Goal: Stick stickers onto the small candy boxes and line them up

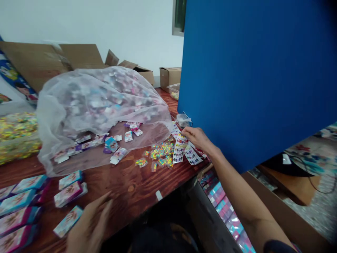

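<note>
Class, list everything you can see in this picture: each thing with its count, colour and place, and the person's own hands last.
table: one, reddish-brown wood, under everything
plastic bag: one, clear, full of small packets, centre-left of the table
loose packets: several, white, pink and blue, at the bag's mouth
glitter sachets: a small pile, yellow-green, right of centre
sticker sheets: a few, white with coloured dots, at the table's right edge
small boxes: several, teal and pink, front left
panel: one, blue, upper right
cardboard boxes: several, brown, at the back
left hand: one, flat on the table beside a small box
right hand: one, fingertips on the sticker sheets
</note>
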Available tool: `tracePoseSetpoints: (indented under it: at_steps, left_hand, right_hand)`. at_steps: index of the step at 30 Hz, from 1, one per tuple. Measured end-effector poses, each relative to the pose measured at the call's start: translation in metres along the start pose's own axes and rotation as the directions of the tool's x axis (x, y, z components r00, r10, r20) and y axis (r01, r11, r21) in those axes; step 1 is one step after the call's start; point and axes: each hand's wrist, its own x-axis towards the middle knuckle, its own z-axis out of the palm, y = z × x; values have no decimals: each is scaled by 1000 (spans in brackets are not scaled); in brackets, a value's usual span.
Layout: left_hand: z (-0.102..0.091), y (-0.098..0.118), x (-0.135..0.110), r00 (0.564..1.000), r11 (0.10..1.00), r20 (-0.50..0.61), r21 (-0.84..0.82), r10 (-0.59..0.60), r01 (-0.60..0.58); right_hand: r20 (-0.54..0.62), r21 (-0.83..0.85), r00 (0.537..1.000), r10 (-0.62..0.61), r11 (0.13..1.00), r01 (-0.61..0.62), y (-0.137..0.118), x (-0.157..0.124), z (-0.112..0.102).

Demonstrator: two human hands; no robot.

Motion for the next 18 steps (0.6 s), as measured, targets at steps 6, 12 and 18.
tracePoseSetpoints:
  at_steps: [6,12,18]
  left_hand:
    - [43,93,33,978,896,208,-434,1,91]
    - [57,89,39,931,714,347,-623,-113,319]
    - [52,69,34,877,249,385,-854,-288,457]
  right_hand:
    - [220,470,951,-218,878,93,-73,12,1]
    - [132,375,969,-209,915,146,-103,2,42]
    - [168,183,837,-521,850,493,-136,-60,77]
